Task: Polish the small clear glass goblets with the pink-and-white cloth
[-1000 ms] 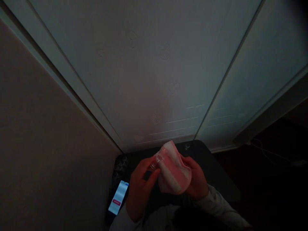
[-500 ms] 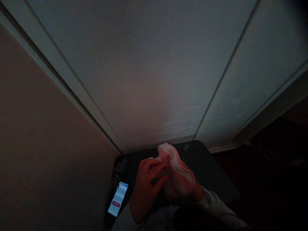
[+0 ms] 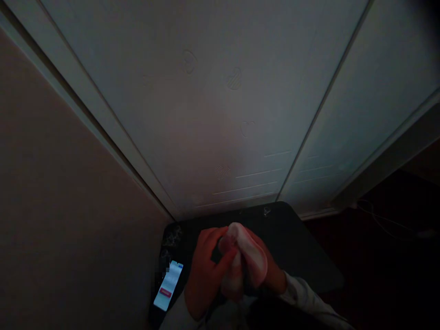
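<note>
A soft pink-and-white cloth (image 3: 252, 256) is bunched up between my hands over the dark tabletop. Its exact kind is hard to make out in the dim light. My left hand (image 3: 208, 263) grips its left side, with thumb and fingers pinching near the upper fold. Behind the right side of the cloth is my right hand (image 3: 273, 268), closed on it, its fingers mostly covered by the fabric. One part of the cloth hangs down below my left thumb.
A lit phone (image 3: 168, 286) lies at the left of the dark table (image 3: 302, 252). Small clear objects (image 3: 173, 234) sit at its back left corner, another clear piece (image 3: 266, 211) at the back edge. White panels (image 3: 220, 114) rise behind; a cable (image 3: 385, 219) runs along the right.
The cloth has been drawn lower and gathered more tightly between my hands; its raised top has folded down. My left thumb now presses on it. The phone stays put.
</note>
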{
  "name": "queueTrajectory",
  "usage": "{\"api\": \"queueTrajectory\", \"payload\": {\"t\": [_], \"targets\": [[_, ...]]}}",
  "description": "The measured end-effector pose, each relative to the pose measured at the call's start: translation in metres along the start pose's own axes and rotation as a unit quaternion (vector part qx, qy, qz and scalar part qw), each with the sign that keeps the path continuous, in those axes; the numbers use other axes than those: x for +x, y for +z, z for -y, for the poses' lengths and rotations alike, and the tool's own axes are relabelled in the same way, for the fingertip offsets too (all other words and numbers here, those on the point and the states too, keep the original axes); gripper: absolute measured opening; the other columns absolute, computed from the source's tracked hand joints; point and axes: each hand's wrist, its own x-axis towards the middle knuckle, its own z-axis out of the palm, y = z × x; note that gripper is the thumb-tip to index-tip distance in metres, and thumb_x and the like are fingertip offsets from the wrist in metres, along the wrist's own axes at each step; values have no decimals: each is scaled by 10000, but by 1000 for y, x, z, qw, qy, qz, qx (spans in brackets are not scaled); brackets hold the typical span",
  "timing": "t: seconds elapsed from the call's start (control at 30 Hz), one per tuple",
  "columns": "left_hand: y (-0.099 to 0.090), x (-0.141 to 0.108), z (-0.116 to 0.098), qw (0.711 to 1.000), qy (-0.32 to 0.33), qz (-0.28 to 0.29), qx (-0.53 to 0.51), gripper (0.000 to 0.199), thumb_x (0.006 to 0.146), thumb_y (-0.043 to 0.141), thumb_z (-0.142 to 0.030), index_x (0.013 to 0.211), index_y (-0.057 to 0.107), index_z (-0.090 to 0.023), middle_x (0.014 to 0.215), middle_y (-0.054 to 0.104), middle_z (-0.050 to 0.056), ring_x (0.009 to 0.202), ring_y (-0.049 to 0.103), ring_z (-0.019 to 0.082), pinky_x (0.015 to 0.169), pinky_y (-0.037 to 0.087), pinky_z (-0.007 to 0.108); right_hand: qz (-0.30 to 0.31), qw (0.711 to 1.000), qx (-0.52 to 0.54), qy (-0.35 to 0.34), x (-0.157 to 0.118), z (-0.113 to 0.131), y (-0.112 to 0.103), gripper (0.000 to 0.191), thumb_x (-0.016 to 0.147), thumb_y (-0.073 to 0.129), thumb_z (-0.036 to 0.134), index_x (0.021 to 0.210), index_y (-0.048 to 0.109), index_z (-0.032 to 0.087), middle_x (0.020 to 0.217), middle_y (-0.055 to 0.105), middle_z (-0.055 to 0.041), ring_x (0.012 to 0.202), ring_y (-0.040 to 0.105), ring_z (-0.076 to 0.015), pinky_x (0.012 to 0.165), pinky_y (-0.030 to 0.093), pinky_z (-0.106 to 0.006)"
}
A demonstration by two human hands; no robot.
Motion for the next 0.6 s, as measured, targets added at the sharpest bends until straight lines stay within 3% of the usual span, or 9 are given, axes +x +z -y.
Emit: {"api": "queueTrajectory", "payload": {"t": [0.13, 0.33, 0.43, 0.53, 0.6], "targets": [[-1, 0, -3, 1000, -23, 19, -7, 252, 771, 646, -216, 1023, 656, -211, 957, 631, 51, 899, 588, 215, 780, 479, 339, -8, 999, 32, 19, -2, -1, 0, 249, 675, 738, 405, 691, 609, 193, 712, 637, -6, 676, 562, -164, 628, 481, -271], [-5, 1, -4, 997, -74, -1, -38, 183, 756, 636, -220, 937, 660, -210, 918, 629, 33, 867, 585, 198, 793, 460, 319, 25, 996, 71, 48, -1, 2, 5, 375, 685, 705, 535, 743, 591, 183, 681, 558, 20, 619, 491, -125, 584, 413, -239], [-8, 2, -2, 992, -113, -24, -54, 168, 762, 612, -244, 921, 653, -206, 913, 629, 34, 866, 580, 199, 799, 453, 317, 65, 996, 34, 53, -1, 3, 6, 398, 768, 595, 582, 806, 575, 186, 710, 529, 21, 629, 468, -120, 578, 395, -231], [-9, 2, 1, 990, -124, -37, -53, 166, 754, 607, -272, 895, 654, -197, 879, 622, 38, 838, 572, 204, 782, 451, 319, 123, 990, -52, 34, -1, 2, 7, 330, 805, 577, 505, 844, 579, 178, 758, 542, 11, 678, 488, -130, 637, 417, -244], [-9, 1, 5, 993, -110, -17, -49, 187, 744, 618, -283, 904, 659, -195, 871, 616, 42, 831, 571, 209, 773, 451, 320, 174, 978, -110, 18, -1, -2, 6, 274, 815, 569, 425, 906, 602, 169, 820, 579, -7, 742, 521, -149, 695, 430, -261]]}}
